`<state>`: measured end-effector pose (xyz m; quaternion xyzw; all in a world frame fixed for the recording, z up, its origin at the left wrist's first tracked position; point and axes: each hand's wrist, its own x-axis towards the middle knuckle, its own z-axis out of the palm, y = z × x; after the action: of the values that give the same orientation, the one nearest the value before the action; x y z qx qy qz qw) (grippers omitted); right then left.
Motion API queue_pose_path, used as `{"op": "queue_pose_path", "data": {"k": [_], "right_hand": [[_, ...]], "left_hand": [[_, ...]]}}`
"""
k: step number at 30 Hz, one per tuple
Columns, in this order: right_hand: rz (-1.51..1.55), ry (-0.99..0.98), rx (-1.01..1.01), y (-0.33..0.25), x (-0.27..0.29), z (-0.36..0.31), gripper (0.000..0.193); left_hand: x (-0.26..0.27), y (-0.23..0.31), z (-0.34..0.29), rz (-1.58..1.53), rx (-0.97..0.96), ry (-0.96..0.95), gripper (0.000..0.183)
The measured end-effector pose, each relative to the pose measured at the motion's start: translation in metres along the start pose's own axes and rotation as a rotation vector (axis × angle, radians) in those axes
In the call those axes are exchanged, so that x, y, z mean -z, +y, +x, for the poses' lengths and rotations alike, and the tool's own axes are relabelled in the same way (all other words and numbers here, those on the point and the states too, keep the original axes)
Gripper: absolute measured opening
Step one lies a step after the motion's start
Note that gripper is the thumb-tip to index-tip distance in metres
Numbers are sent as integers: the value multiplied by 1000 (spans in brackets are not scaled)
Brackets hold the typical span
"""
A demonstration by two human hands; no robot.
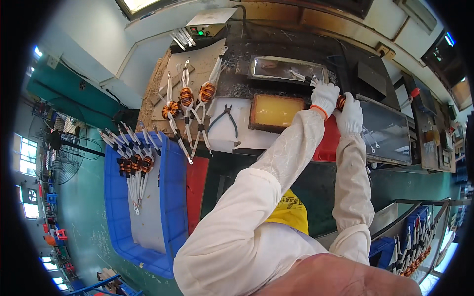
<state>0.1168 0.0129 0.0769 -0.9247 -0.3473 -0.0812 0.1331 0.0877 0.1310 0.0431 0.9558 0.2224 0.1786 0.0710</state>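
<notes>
My left hand, in a white glove with an orange band at the wrist, is closed around the white leads of a copper-wound ring coil. The lead tips point over a rectangular pan with a shiny, mirror-like surface. Beside it, my right hand, also gloved, is closed on the coil body, most of which the fingers hide. Just nearer than the pan sits a brown-rimmed tray holding a yellow block or liquid.
Several finished-looking coils lie on the board at left, by dark-handled pliers. A blue crate holds more coils. A control box with a green light stands behind. At right are a dark metal plate and a rack of coils.
</notes>
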Motion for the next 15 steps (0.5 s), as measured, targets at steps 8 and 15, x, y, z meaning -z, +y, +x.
{"op": "queue_pose_path", "data": {"k": [8,15], "right_hand": [[-10,-7,-16,-6,3,-2,67],[-19,-25,-24,-9,3,-2,67]], "left_hand": [[-2,-1,0,-5,23,-3,16],[2,-2,-2,-45,73,12,15]]}}
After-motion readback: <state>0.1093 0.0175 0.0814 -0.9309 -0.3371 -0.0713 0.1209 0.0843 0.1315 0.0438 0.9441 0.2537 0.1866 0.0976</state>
